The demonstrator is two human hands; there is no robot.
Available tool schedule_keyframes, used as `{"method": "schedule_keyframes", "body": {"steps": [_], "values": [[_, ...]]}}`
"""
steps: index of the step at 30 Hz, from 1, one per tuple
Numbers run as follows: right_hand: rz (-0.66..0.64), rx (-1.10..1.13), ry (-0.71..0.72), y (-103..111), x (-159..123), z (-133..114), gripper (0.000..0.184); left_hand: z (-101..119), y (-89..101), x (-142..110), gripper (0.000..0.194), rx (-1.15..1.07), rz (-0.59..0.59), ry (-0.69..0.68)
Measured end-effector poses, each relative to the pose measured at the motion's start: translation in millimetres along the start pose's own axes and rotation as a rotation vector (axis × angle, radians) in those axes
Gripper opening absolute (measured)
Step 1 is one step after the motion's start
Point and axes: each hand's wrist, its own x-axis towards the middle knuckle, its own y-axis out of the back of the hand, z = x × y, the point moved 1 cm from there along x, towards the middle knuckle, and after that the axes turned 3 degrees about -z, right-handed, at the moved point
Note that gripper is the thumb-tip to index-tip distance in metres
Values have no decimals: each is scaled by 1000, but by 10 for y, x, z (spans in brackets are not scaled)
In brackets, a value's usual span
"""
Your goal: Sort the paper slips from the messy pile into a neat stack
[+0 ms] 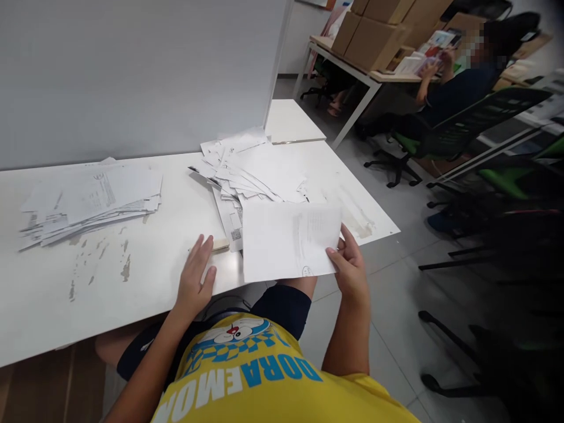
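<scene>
A white sheet of paper with faint print and a small round stamp is pinched at its right edge by my right hand. The sheet hangs partly past the table's front edge and hides part of the heap behind it. My left hand, fingers apart and holding nothing, hovers at the table edge. Close by its fingertips is a small pale flat block. Behind the sheet lies a messy heap of papers. Further left sits a neater stack of papers.
The white table has worn, stained patches. A grey partition rises along its back. At the right are office chairs and another desk with cardboard boxes, where a seated person handles small items.
</scene>
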Motion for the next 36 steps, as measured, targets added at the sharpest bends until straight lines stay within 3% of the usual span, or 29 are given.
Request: {"method": "schedule_keyframes", "body": {"steps": [3, 6, 9, 12, 13, 15, 17, 19, 21, 25, 27, 32, 36], "values": [[-103, -15, 14, -464, -41, -129, 79, 119, 90, -45, 61, -221, -87, 241], [-248, -44, -15, -1035, -82, -210, 78, 26, 284, 17, 61, -278, 87, 493], [-376, -63, -46, -1374, -79, -267, 77, -410, 625, 212, 55, -243, 288, 662], [-363, -84, -23, -1382, 19, -315, 75, -1120, 1080, 479, 55, -200, 496, 682], [-332, -108, -13, -1332, 72, -323, 75, -1369, 1230, 567, 58, -159, 518, 687], [-262, -202, -5, -1200, 201, -314, 73, -1807, 1476, 713, 67, -49, 486, 757], [-182, -329, 11, -1064, 354, -272, 72, -2086, 1615, 795, 70, 110, 401, 830], [-93, -430, 51, -964, 529, -204, 69, -2169, 1631, 806, 70, 284, 289, 823], [-24, -466, 95, -927, 730, -124, 65, -2094, 1559, 756, 71, 412, 238, 738], [37, -575, 203, -1024, 1197, 30, 60, -1816, 1393, 583, 72, 443, 473, 591], [62, -689, 258, -1086, 1414, 111, 60, -1772, 1344, 518, 64, 440, 525, 523], [92, -773, 213, -1019, 1640, 324, 52, -1990, 1209, 519, 45, 444, 227, 339], [149, -728, 224, -860, 1563, 372, 39, -2116, 1162, 550, 48, 400, 195, 365]]}}
